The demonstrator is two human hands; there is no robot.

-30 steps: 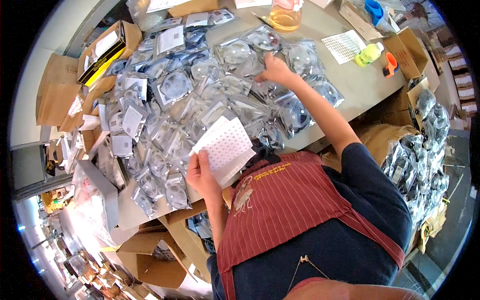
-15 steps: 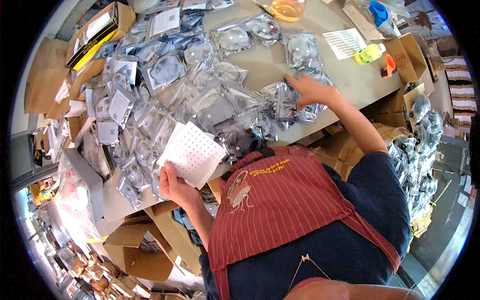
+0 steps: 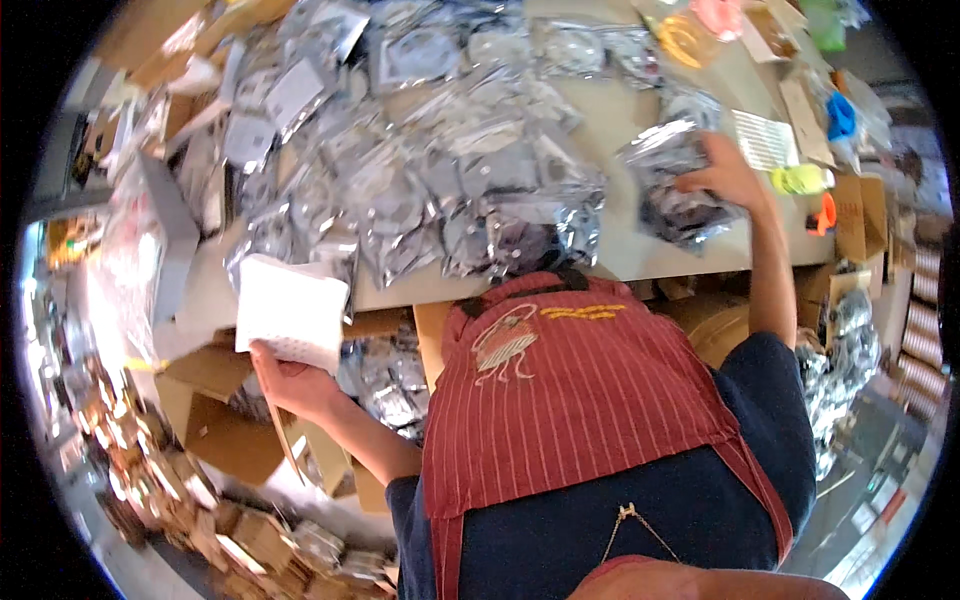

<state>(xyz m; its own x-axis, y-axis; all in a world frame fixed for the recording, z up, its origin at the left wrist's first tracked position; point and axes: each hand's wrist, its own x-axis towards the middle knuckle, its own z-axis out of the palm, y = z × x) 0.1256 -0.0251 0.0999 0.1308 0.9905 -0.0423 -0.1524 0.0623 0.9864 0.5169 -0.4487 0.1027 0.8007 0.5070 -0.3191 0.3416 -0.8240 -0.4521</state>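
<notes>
My left hand (image 3: 296, 385) pinches white sheets (image 3: 292, 310) with rows of small dark marks along their lower part, out in front of the table's edge. At the right of the table, my right hand (image 3: 728, 178) has its thumb and fingers curled onto a stack of shiny clear plastic bags (image 3: 682, 205). Dark and grey parts inside the bags are too blurred to name. Left of that stack lies a wide heap of similar bags (image 3: 495, 160), many holding flat grey parts. Bare tabletop (image 3: 622, 215) separates the stack from the heap.
Beyond my right hand are a printed label sheet (image 3: 765, 140), a yellow-green bottle (image 3: 803, 180), an orange tape dispenser-like thing (image 3: 823, 216) and a cardboard box (image 3: 860, 215). A grey bin (image 3: 172, 215) stands at the left table end. Open cartons (image 3: 225, 420) sit below.
The view has shifted. My right hand has closed on the bag stack, which now lies farther right of the heap. My left hand has moved the sheets left, off the bags.
</notes>
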